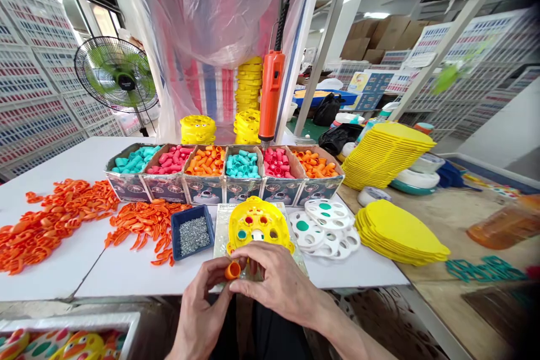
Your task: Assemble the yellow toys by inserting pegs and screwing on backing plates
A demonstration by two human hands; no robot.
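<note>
An orange hollow plastic cap is pinched between both hands, its open round end turned toward me. My left hand is closed around its left side, thumb and index finger against it. My right hand is closed at its other side, with the thumb below and the fingers curled over; its fingertips are partly hidden. Just beyond lies a yellow plastic shell with round holes, some showing red and teal pieces. It rests on a pale board, and my right hand covers its near edge.
Divided cardboard bins hold teal, pink and orange caps. Left are a blue tray of screws and orange part piles. White perforated plates and yellow stacks stand right. An orange electric screwdriver hangs above the bins.
</note>
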